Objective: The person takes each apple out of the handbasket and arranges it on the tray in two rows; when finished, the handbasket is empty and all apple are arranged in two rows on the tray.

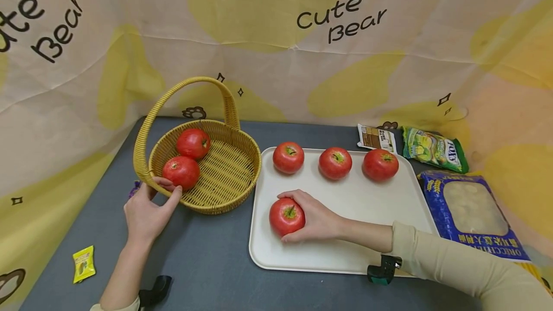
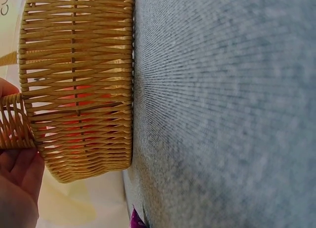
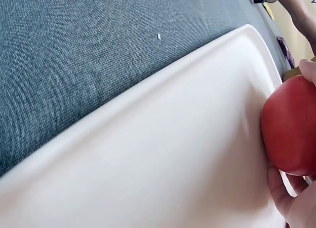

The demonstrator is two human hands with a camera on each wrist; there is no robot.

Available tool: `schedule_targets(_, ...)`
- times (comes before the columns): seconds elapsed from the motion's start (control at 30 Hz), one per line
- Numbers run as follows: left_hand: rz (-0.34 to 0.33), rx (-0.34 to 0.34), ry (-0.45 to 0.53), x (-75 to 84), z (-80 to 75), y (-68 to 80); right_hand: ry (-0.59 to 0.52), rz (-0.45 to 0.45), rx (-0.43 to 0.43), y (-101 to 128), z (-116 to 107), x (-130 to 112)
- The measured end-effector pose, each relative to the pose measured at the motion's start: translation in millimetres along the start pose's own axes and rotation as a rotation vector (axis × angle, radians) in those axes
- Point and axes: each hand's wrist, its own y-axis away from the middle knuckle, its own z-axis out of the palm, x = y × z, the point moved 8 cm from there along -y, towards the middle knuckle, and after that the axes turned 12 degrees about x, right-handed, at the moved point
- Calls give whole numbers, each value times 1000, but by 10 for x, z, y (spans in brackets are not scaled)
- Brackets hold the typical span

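Both curl: left hand (image 1: 146,212) round basket handle (image 1: 140,150), right hand (image 1: 317,220) round apple (image 1: 286,217).

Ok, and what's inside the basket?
Two red apples lie in the left part of the basket; bare woven floor shows to their right. The patch directly beneath the apples is covered, so whatever may be there cannot be seen.
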Motion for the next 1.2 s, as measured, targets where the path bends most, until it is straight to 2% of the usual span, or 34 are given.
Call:
schedule_targets(0.23, -7, -2, -3, -2, 1, -7, 33, 17, -4, -35, -59, -43)
schedule_targets(0.37, -9, -4, 1, -12, 6, -11, 70, -53, -6, -140, -138, -156)
schedule_targets(0.5, -8, -3, 2, -21, 6, -11, 14, -134, -51, -320, -199, -339)
schedule_targets(0.7, -10, -6, -2, -28, 0, 3, -65, -190, -131, -697, -194, -657)
schedule_targets(0.9, 12, 8, 0, -20, 6, 7, -71, -194, -128, -1194, -85, -933)
schedule_targets(1.03, 16, 4, 4, -18, 17, 0, -53, -178, -99, -1546, 70, -1017)
schedule_targets(1.2, 9, -2, 5, -23, 17, -9, -19, -182, -100, -1907, 372, -1073)
